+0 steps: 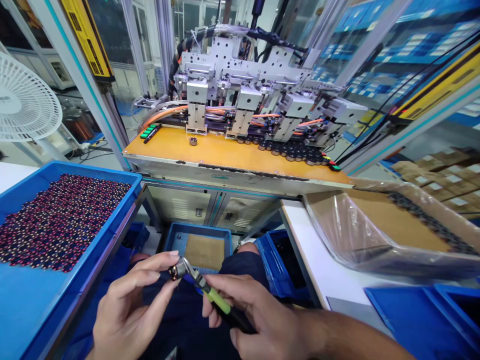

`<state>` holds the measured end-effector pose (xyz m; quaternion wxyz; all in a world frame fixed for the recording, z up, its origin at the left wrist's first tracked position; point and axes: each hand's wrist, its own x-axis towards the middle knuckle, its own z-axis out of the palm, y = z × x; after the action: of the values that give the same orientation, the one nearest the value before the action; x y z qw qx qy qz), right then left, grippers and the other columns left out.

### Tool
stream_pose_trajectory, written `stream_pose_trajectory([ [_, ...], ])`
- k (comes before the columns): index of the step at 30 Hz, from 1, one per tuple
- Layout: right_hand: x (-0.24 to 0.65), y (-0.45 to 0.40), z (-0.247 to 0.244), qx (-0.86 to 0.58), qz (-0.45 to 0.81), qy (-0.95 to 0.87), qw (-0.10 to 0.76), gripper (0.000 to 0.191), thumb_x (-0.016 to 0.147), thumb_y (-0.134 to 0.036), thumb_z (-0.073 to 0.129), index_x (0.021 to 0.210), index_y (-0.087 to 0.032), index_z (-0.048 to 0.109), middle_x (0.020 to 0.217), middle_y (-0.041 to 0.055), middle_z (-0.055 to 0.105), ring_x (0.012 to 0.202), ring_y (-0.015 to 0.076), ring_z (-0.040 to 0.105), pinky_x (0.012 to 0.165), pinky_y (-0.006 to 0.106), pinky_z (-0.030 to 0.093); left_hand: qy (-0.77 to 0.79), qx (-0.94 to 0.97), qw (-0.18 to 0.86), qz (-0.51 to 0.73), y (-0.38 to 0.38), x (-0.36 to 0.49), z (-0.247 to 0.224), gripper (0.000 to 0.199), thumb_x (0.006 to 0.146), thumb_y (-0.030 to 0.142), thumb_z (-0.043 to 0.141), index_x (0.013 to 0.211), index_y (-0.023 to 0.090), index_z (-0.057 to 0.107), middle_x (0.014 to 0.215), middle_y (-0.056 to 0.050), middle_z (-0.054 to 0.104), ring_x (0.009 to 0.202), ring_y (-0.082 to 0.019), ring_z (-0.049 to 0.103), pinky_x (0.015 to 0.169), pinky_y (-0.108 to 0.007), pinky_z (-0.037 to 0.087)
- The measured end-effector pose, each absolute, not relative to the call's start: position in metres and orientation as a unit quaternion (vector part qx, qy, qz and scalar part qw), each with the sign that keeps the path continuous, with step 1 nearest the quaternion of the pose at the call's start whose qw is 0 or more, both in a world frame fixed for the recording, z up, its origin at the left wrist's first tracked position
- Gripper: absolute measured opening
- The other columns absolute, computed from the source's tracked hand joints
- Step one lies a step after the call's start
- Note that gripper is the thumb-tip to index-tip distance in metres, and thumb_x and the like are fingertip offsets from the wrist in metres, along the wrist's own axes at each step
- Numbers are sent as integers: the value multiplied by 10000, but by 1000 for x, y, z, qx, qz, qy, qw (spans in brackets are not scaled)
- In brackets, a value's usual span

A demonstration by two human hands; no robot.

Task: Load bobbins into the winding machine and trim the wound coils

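Between its thumb and fingertips, my left hand (131, 297) pinches a small round motor stator (177, 270), with copper windings at its end and a grey metal rim. My right hand (258, 305) is wrapped around pliers (219, 300) with green and black handles. Their metal jaws reach the stator's upper right side; whether they grip it is too small to tell. Both hands are over my lap. A single similar stator (193, 141) stands on the orange bench top (221, 153) in front, and several dark ones (288, 150) are clustered at its right.
A blue tray (123, 200) full of small wound parts is at left, beside a white fan (26, 100). Ahead is a machine (247, 97) with several clamping heads. At right a plastic-lined carton (360, 235) holds dark parts. A blue bin (228, 235) sits below.
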<state>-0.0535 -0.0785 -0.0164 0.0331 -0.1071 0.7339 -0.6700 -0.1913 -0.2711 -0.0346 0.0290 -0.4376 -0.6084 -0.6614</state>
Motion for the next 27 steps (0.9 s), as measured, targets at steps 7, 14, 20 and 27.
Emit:
stream_pose_trajectory([
  [7,-53,-83,-19,-100,-680,726,33,433,858,-241,639,1279,-178,556,920,44,585,773,109,565,735,245,514,-612,-432,30,-662,-273,-189,-33,565,737,-123,658,1145,254,559,1150,-13,749,1064,-202,733,954,-342,621],
  [14,-56,-85,-11,-85,-689,719,37,216,801,-160,618,1015,-170,587,844,14,553,734,99,545,682,225,492,-630,-418,41,-654,-273,-188,-33,522,744,-80,680,1126,258,568,1119,-18,763,1028,-207,748,913,-334,636],
  [20,-61,-86,-4,-62,-646,760,19,133,736,-111,534,851,-178,538,710,-38,477,607,69,439,553,201,364,-642,-417,42,-642,-273,-189,-34,516,741,-78,691,1127,246,584,1116,-18,757,1036,-188,743,935,-301,619],
  [27,-65,-66,8,-57,-490,864,-99,530,747,-110,502,1270,-166,568,961,68,640,848,164,616,731,261,504,-551,-289,-123,-774,-267,-195,-32,341,775,125,798,1046,276,658,1000,-20,779,923,-187,771,814,-271,646],
])
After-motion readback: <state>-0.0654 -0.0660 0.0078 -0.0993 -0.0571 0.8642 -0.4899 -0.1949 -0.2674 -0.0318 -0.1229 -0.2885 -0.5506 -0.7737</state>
